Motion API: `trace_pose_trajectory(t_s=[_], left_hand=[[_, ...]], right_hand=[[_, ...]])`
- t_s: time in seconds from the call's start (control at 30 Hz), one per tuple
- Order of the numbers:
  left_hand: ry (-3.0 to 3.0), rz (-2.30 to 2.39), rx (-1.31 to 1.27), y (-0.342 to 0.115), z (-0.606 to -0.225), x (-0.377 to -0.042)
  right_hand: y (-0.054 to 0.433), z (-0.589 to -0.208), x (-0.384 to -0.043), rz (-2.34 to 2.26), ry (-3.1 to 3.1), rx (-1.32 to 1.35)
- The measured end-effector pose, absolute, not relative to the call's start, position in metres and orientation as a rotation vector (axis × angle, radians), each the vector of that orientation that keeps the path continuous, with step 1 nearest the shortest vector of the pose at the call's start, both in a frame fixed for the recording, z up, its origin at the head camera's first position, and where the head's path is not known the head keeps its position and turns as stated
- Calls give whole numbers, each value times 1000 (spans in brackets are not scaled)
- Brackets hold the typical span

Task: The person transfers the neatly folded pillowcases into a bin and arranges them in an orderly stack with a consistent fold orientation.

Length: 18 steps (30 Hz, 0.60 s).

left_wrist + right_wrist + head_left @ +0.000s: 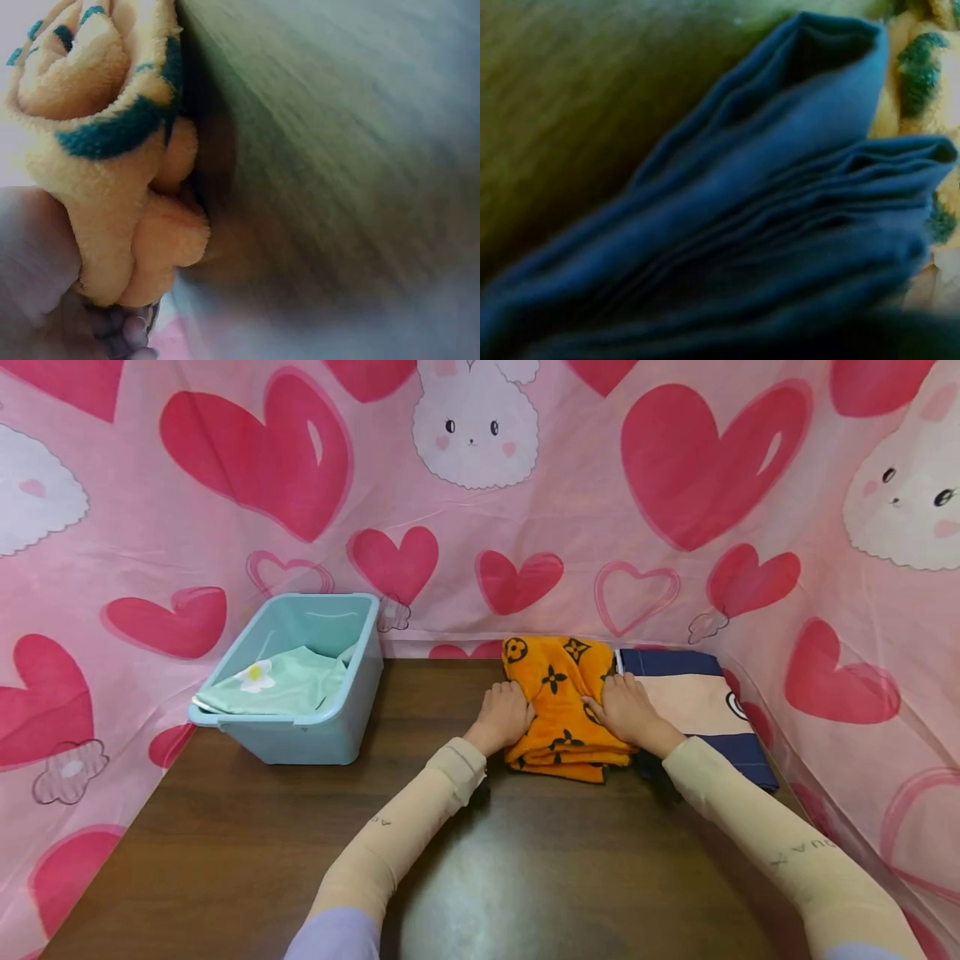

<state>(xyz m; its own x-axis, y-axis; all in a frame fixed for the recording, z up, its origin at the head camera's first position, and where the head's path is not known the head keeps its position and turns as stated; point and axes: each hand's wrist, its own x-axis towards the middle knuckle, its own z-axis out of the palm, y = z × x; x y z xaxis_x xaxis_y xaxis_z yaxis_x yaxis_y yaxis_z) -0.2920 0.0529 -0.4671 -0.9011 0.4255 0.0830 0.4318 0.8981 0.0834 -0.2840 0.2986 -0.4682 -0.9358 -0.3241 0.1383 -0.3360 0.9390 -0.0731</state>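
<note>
A folded orange plush blanket (558,727) with black flower motifs lies on the table, its layered edge facing me. My left hand (504,714) grips its left side; the left wrist view shows curled fingers (135,330) by the blanket's soft folds (105,202). On the opposite side my right hand (628,706) holds the blanket's edge, thumb laid over the top. Just right of it lies a folded navy and cream cloth (693,697), partly behind my right wrist. Its stacked navy layers (742,180) fill much of the right wrist view, which hardly shows the hand.
A light blue plastic bin (356,714) stands at the table's back left, holding a mint green cloth (296,681) with a white flower. The brown wooden table (465,877) meets pink heart-printed fabric (450,510) at the back and sides.
</note>
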Motion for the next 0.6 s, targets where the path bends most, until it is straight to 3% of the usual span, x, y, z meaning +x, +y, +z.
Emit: trace_pose_trajectory(t_s=[0.6], left_hand=[[-2920, -323, -709, 38, -452, -287]], right_hand=[[291, -443, -274, 170, -2943, 430]])
